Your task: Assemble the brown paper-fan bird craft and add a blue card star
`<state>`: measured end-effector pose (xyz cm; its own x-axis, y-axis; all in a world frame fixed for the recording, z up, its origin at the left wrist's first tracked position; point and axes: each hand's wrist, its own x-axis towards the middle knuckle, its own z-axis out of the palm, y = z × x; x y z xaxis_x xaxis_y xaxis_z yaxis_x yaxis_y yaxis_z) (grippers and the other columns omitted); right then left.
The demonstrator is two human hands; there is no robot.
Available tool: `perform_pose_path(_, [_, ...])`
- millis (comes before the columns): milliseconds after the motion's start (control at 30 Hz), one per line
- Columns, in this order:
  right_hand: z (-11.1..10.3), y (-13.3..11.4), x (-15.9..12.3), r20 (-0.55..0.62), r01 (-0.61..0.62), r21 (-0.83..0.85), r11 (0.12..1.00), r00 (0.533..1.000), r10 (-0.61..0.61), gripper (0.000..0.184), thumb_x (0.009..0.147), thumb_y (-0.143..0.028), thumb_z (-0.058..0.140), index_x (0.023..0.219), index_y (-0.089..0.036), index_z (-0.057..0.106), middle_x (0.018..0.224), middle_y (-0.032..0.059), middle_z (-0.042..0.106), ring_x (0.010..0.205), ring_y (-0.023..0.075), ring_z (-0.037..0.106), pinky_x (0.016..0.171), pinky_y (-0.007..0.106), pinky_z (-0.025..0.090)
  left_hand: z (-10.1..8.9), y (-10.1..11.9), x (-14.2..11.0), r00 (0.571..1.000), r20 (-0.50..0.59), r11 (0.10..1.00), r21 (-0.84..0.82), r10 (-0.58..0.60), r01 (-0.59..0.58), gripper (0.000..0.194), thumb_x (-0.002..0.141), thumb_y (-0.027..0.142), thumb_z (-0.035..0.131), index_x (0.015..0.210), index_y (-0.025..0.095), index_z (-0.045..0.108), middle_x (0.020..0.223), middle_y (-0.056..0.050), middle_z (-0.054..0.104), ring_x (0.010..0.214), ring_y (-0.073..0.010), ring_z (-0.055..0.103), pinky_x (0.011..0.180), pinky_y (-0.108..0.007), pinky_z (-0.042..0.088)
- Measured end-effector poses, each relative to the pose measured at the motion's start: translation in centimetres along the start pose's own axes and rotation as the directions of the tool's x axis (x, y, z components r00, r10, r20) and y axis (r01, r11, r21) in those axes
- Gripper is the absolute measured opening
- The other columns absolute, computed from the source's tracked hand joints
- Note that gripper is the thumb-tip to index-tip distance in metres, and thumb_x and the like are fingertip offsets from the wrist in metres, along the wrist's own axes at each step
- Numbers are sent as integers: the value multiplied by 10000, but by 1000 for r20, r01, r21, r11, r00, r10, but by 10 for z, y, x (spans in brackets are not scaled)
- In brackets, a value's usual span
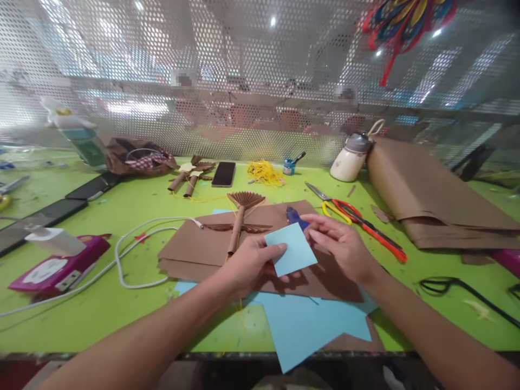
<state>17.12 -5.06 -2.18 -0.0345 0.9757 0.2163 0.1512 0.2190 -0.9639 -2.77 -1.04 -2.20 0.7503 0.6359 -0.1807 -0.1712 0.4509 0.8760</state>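
A light blue square of paper (291, 250) is pinched in my left hand (258, 257), with the thumb on top and fingers beneath. My right hand (339, 244) is at the paper's right edge, fingers loosely curled and apart; whether a fingertip touches the paper I cannot tell. Just beyond that hand, a dark blue object (296, 216) of unclear kind rests on brown paper sheets (190, 246). A brown paper figure with a pleated fan top and rolled stem (238, 230) lies beside my left hand. Larger light blue paper (304, 319) sticks out underneath, toward the table's front edge.
Scissors (343, 211) and an orange-handled cutter (377, 238) lie right. Behind are a phone (223, 174), yellow string (264, 173), a small blue jar (289, 166) and a white flask (350, 160). A white cable (117, 254) and purple power strip (60, 265) are left; brown paper (439, 189) is right.
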Motion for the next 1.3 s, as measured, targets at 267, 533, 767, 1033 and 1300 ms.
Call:
perform_pose_path(267, [-7,-8,-9,267,287,-256,923,939,-218,157,821,-188,600,948,-213,689,913,39,631,864,149,577,783,267,460,4,1,-4,991,48,990,-56,-125,127,277,833,278,566,998,68,637,719,-138,691,603,-162,655,515,-210,502])
perform_pose_path(533, [0,-7,-11,137,227,-160,961,969,-206,59,780,-226,662,768,-169,669,736,17,595,695,131,544,669,264,433,10,0,-4,991,53,993,5,-121,121,282,845,303,540,866,44,649,815,-182,700,614,-186,664,585,-278,515])
perform_pose_path(767, [9,-9,-12,91,-43,-67,997,995,49,169,798,-303,629,788,-135,634,751,28,601,701,141,541,660,269,438,12,1,-7,998,49,999,24,31,-33,477,872,524,430,980,97,614,871,-148,686,657,-168,646,639,-321,526])
perform_pose_path(1033, [14,1,-13,43,-111,-87,990,992,115,221,792,-347,625,758,-133,583,682,12,587,621,122,526,574,243,421,20,-1,-3,986,-169,976,213,-5,41,291,758,347,671,899,121,556,784,-91,699,559,-144,640,549,-287,540])
perform_pose_path(1300, [21,-7,-14,10,-168,-36,985,986,169,180,805,-311,603,767,-163,507,658,-19,565,580,90,518,544,209,419,19,-2,-1,983,-184,971,239,19,26,266,758,334,663,855,106,566,752,-107,704,525,-160,639,522,-306,545])
